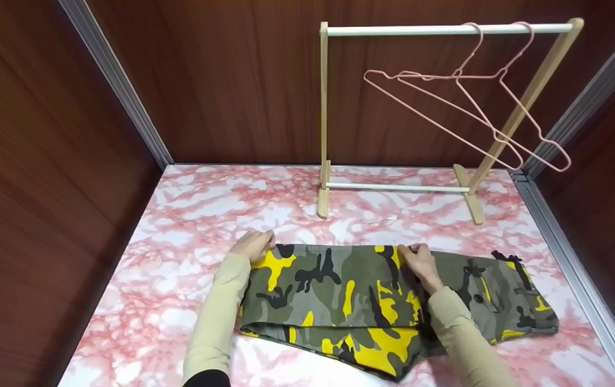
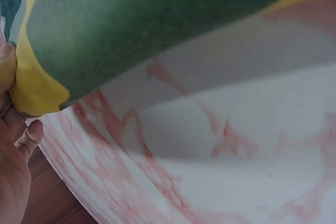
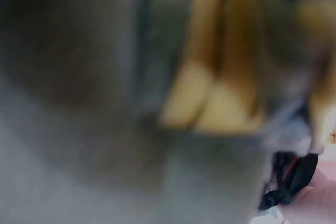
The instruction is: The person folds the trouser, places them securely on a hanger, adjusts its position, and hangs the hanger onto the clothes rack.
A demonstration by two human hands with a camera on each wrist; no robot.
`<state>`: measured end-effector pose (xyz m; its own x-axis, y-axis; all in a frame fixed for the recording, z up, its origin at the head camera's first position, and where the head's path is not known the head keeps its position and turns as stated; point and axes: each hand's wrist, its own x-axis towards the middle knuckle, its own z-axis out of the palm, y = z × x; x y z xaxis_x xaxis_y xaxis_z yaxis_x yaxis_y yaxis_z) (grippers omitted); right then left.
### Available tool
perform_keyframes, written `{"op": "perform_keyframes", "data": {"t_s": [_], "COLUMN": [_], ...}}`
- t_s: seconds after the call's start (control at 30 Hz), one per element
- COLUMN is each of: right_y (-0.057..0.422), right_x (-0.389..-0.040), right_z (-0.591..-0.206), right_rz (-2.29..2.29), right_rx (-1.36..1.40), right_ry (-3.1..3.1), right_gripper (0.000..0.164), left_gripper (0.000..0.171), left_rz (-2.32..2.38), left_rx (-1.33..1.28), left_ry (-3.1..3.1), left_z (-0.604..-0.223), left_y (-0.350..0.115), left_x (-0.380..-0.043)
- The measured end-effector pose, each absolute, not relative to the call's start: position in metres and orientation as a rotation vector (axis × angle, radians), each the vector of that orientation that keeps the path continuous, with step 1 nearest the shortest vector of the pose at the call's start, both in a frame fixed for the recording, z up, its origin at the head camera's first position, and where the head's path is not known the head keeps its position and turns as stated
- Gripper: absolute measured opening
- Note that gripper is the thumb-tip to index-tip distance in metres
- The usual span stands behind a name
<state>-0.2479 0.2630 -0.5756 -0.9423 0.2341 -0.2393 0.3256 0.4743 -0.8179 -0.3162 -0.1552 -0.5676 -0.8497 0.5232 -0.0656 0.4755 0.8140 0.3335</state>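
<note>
Camouflage trousers (image 1: 340,290) in green, grey, black and yellow lie folded sideways across the table. My left hand (image 1: 254,246) pinches the far left corner of the folded fabric. In the left wrist view, that hand (image 2: 16,150) is at the left edge, thumb and fingers on the corner, and the cloth (image 2: 142,30) hangs above the tabletop. My right hand (image 1: 420,264) grips the far edge near the middle. A buttoned pocket and black cords show on the part to its right. The right wrist view is mostly blurred fabric (image 3: 105,145) close to the lens.
Behind the trousers stands a small wooden rack (image 1: 324,118) with a white rail (image 1: 393,30). Two pink hangers (image 1: 442,129) hang from it at the right. The pink-and-white marbled table (image 1: 141,279) is enclosed by brown wood-grain panels (image 1: 232,80) with metal edging.
</note>
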Motion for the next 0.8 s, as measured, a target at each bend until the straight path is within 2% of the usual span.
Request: {"op": "perform_keyframes", "data": {"t_s": [0.17, 0.37, 0.5, 0.57, 0.67, 0.8], "right_y": [0.269, 0.278, 0.277, 0.276, 0.274, 0.272], "right_x": [-0.249, -0.249, -0.248, -0.246, -0.245, -0.244], "right_z": [-0.571, -0.573, -0.573, -0.573, -0.574, -0.577], "right_rz": [-1.780, -2.001, -2.018, -2.100, -2.287, -2.402], "right_rx": [0.532, 0.723, 0.770, 0.786, 0.771, 0.704], "right_ry": [2.358, 1.846, 1.748, 1.680, 1.590, 1.617], "right_gripper": [0.042, 0.026, 0.044, 0.039, 0.018, 0.023], "left_gripper": [0.015, 0.015, 0.015, 0.016, 0.017, 0.017], "left_rz": [0.435, 0.436, 0.431, 0.425, 0.421, 0.427], "left_rx": [0.786, 0.777, 0.745, 0.741, 0.741, 0.734], "left_ry": [2.854, 2.859, 2.844, 2.841, 2.838, 2.833], "left_z": [-0.569, -0.568, -0.566, -0.566, -0.565, -0.565], "left_y": [-0.153, -0.152, -0.150, -0.150, -0.150, -0.150], "left_x": [-0.317, -0.317, -0.316, -0.315, -0.315, -0.315]}}
